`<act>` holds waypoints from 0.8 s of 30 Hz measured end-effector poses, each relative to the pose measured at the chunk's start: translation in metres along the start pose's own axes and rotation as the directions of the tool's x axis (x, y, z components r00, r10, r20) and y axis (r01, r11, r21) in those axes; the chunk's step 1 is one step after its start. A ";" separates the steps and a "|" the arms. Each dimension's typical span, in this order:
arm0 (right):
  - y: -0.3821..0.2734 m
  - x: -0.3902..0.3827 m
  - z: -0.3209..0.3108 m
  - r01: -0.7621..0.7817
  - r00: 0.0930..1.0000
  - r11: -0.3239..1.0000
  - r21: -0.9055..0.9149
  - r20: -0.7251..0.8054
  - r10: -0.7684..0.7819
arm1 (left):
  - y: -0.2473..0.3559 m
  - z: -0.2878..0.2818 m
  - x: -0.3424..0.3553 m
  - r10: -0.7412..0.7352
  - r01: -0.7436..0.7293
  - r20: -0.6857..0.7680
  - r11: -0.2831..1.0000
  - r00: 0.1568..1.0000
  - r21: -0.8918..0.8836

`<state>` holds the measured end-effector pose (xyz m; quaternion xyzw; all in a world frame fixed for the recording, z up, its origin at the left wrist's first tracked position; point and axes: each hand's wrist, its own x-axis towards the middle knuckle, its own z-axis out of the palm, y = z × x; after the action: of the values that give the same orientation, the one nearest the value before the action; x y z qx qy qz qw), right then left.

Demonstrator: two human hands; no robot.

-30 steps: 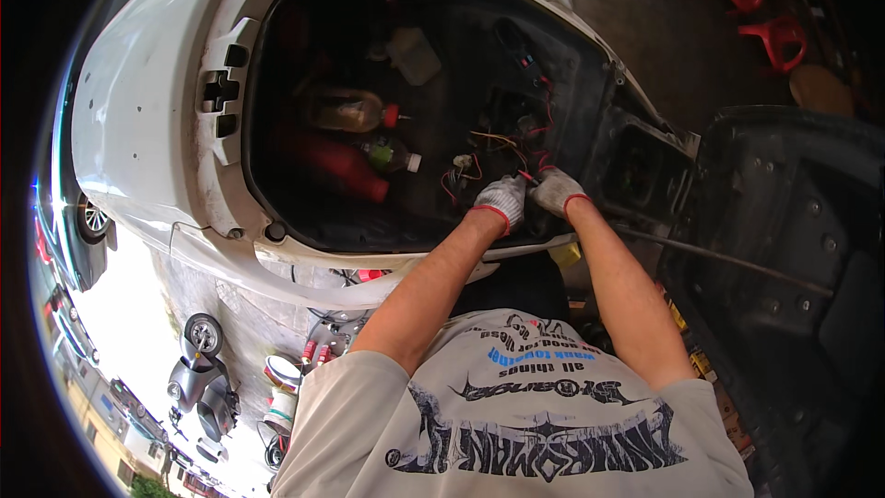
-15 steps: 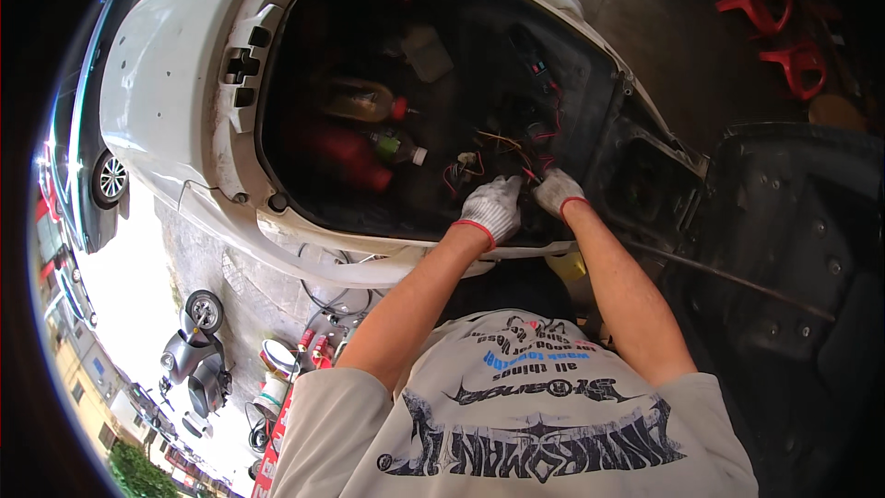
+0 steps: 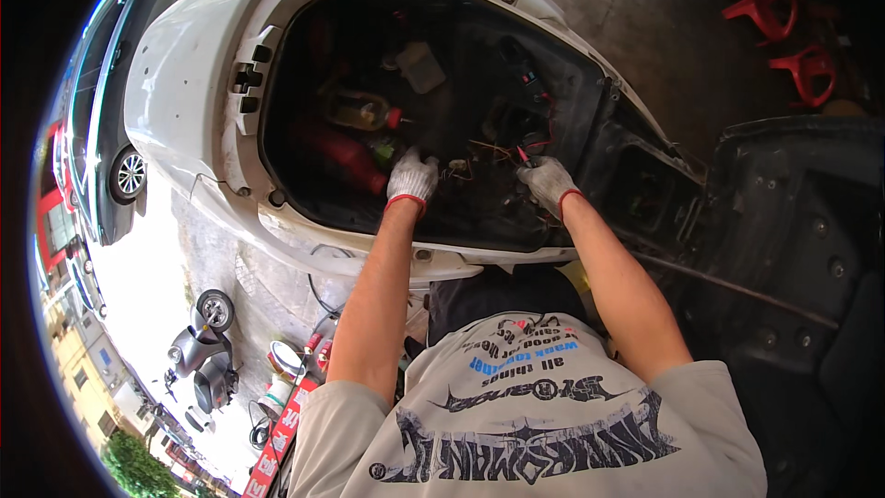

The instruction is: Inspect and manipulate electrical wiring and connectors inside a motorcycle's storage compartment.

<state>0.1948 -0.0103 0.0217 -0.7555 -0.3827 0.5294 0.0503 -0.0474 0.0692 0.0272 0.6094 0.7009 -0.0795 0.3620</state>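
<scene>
I see a dark-red rounded container (image 3: 348, 157) in the black plastic bin (image 3: 479, 229), just left of my white-knit-gloved left hand (image 3: 414, 175), whose grip I cannot tell. Past thin yellow-and-red wires (image 3: 495, 147), my similarly gloved right hand (image 3: 546, 182) narrowly pinches a slim red piece (image 3: 523, 156).

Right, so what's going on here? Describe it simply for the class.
A person has both gloved hands inside the open storage box of a white scooter. The right hand is among loose wires, with a small red thing at its fingertips. The left hand is beside a green bottle; whether it grips anything is unclear. A red-capped bottle lies nearby.
</scene>
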 end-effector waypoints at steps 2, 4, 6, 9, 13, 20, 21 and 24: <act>-0.005 -0.005 0.002 -0.134 0.983 0.849 0.511 0.176 0.049 | 0.000 0.005 0.004 -0.033 0.032 0.016 0.999 0.999 0.033; -0.010 -0.007 0.005 -0.164 0.980 0.798 0.580 0.189 0.064 | 0.008 0.005 0.002 -0.007 -0.001 0.114 0.997 0.993 0.076; -0.017 -0.007 0.010 -0.194 0.976 0.738 0.646 0.201 0.081 | 0.015 0.011 0.006 0.018 -0.044 0.214 0.992 0.977 0.116; -0.045 -0.005 0.036 -0.214 0.974 0.842 0.495 0.171 0.148 | -0.043 0.048 0.028 0.018 -0.069 0.286 0.983 0.958 0.168; -0.020 0.031 0.048 -0.121 0.991 0.885 0.451 0.003 0.134 | 0.002 0.047 0.012 0.113 -0.161 0.384 0.982 0.916 0.096; -0.018 0.049 0.066 -0.418 0.889 0.745 0.520 0.401 0.220 | 0.004 0.025 -0.004 0.101 -0.068 0.443 0.994 0.891 -0.090; -0.019 0.049 0.065 -0.480 0.852 0.682 0.551 0.477 0.214 | 0.002 0.025 -0.005 0.097 -0.065 0.446 0.994 0.890 -0.087; -0.026 0.039 0.056 -0.515 0.827 0.634 0.577 0.527 0.193 | -0.006 0.021 -0.007 0.201 -0.124 0.423 0.971 0.884 -0.204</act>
<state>0.1397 0.0144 -0.0194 -0.6086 0.0051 0.7809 0.1407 -0.0438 0.0505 0.0139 0.5990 0.5513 -0.1241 0.5673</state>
